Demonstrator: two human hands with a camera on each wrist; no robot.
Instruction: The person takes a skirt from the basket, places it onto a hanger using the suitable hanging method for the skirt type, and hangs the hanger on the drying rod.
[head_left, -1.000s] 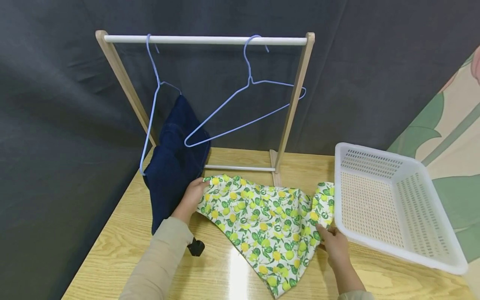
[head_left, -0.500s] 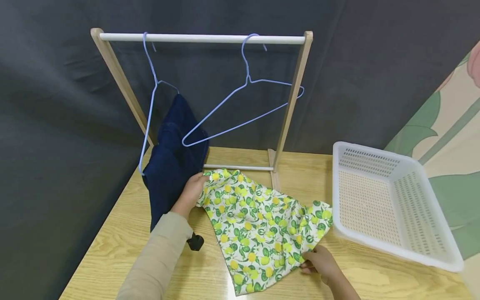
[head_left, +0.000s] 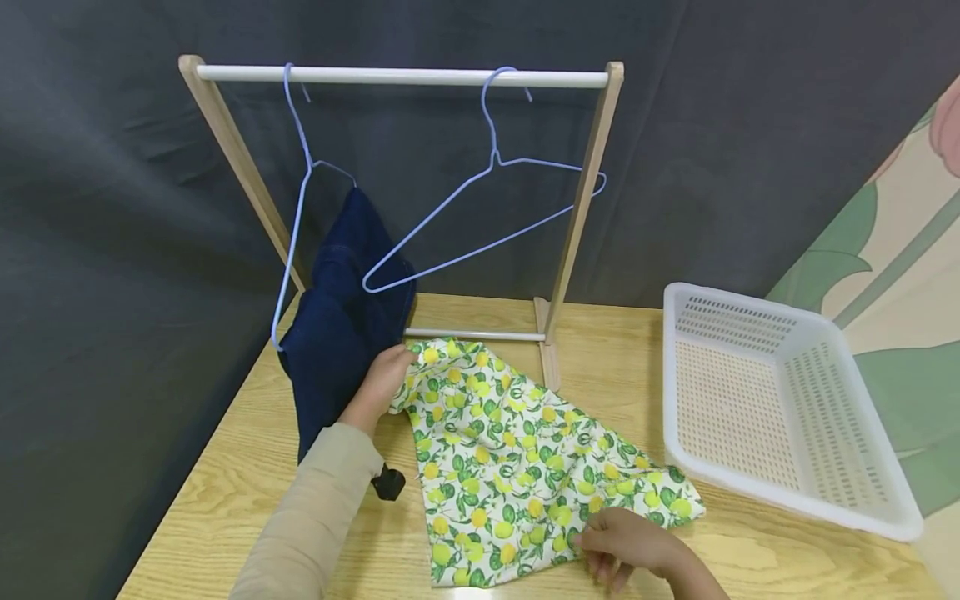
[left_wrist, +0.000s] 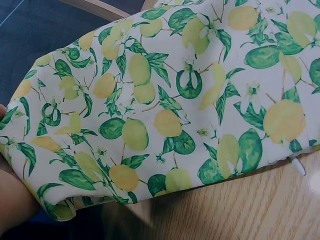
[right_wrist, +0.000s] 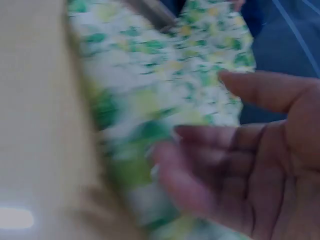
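A white cloth garment printed with lemons and green leaves (head_left: 495,467) lies spread on the wooden table, its exact kind unclear. My left hand (head_left: 387,375) pinches its upper left corner; in the left wrist view, part of that hand (left_wrist: 15,195) shows at the cloth's edge. Over the lower right edge hovers my right hand (head_left: 626,542), its fingers loosely bent. The right wrist view, blurred, shows the thumb apart from the fingers (right_wrist: 190,180) and no cloth between them. A corner of the garment stretches right, below the white basket (head_left: 795,492).
Behind the garment stands a wooden rack (head_left: 592,183) with a white top rail (head_left: 405,76). A blue hanger (head_left: 296,242) bearing dark denim (head_left: 337,333) hangs at left. Another blue hanger (head_left: 442,208) hangs bare at right. Dark curtain (head_left: 735,150) backs the scene.
My right hand has moved left and toward me and let go of the garment's right side. That corner now lies flatter and lower right. My left hand keeps its pinch.
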